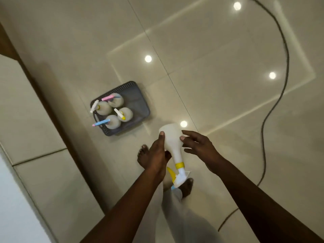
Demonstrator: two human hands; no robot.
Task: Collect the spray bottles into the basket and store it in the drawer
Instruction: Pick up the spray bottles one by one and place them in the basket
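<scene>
From the head camera, your left hand (pixel 156 155) grips the spray bottle (pixel 172 139), base pointing away from you. Your right hand (pixel 199 146) touches its other side, fingers spread. The basket (pixel 138 95) on the floor (pixel 210 67) ahead holds four bottles (pixel 114 111).

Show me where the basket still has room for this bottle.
Free: the bare right half of the basket, between the four bottles and its right wall. Crowded: the left half, where they stand packed together.
</scene>
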